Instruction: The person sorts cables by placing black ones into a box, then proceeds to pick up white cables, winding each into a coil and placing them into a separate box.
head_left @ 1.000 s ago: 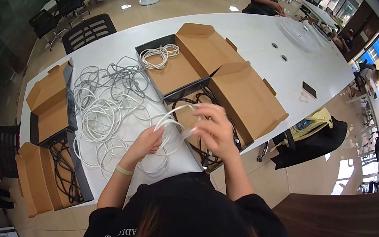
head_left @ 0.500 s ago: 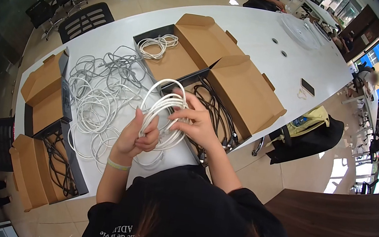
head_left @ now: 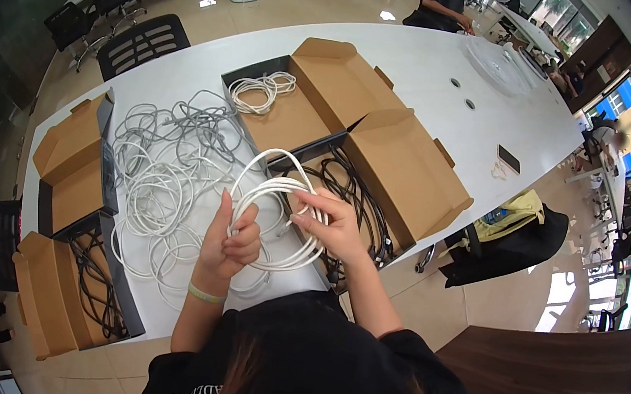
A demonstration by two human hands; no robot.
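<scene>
A coiled white cable (head_left: pixel 278 185) is held up in front of my body, its loops spanning both hands. My left hand (head_left: pixel 230 240) is closed round the left side of the loops, thumb pointing up. On the right side, my right hand (head_left: pixel 333 224) pinches the strands between thumb and fingers. Behind and to the left lies a tangled heap of white and grey cables (head_left: pixel 168 175) on the white table. An open box of black cables (head_left: pixel 363 204) sits just beyond my right hand.
A coiled white cable (head_left: pixel 262 93) lies in an open cardboard box (head_left: pixel 294 124) further back. Two more open boxes stand at left; the nearer holds black cables (head_left: pixel 96 287). A phone (head_left: pixel 508 159) and clear plastic (head_left: pixel 498 65) are on the table's right. A person (head_left: pixel 445 3) sits at the far side.
The coil and both hands have come lower in view. My right hand has shifted slightly right, and the loops look spread wider. The whole view has tilted a little.
</scene>
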